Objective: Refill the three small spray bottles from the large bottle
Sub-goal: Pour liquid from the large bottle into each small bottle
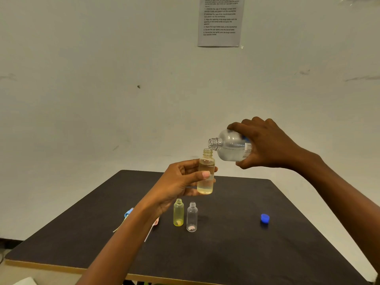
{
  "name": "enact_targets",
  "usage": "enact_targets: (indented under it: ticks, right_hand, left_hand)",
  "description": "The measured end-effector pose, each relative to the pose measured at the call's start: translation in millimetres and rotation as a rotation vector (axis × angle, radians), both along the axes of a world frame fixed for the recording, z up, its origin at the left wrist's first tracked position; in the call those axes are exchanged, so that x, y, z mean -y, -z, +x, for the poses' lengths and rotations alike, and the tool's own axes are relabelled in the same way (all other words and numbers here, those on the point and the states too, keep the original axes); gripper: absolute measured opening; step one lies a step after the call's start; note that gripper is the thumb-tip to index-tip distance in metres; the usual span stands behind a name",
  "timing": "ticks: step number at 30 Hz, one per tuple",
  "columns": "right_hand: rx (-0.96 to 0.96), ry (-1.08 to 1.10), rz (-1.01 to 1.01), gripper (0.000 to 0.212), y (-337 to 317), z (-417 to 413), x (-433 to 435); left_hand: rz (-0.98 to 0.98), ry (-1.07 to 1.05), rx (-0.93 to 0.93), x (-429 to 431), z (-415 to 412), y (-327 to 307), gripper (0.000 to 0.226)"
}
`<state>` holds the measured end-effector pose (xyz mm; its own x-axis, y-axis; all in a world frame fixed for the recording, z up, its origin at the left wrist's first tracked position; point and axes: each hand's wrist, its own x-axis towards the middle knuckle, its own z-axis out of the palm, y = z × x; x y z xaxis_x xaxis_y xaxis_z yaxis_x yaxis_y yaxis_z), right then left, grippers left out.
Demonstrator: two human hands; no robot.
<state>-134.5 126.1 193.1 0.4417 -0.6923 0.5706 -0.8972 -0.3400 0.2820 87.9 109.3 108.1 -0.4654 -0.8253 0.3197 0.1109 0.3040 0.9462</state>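
My left hand (pixel 181 182) grips a small amber-tinted bottle (pixel 206 173) upright above the dark table; liquid fills most of it. My right hand (pixel 265 145) holds the large clear bottle (pixel 231 146) tipped on its side, its open neck just over the small bottle's mouth. The large bottle is partly full of clear liquid. On the table below stand two more small uncapped bottles: a yellow one (pixel 178 212) and a clear one (pixel 192 217) beside it, each with very little at the bottom.
A blue cap (pixel 265 218) lies on the table (pixel 236 254) at the right. Spray heads with dip tubes, one blue (pixel 128 213) and one pink (pixel 156 222), lie partly hidden behind my left forearm. A printed sheet (pixel 221 21) hangs on the wall.
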Motion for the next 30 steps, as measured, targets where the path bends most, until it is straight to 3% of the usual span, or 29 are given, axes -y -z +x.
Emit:
enact_targets:
  ticks: [30]
  right_hand:
    - [-0.004,0.013,-0.002,0.074,-3.1,5.0,-4.7]
  left_hand:
    - [-0.01,0.006,-0.019,-3.4,1.8,-0.8,0.031]
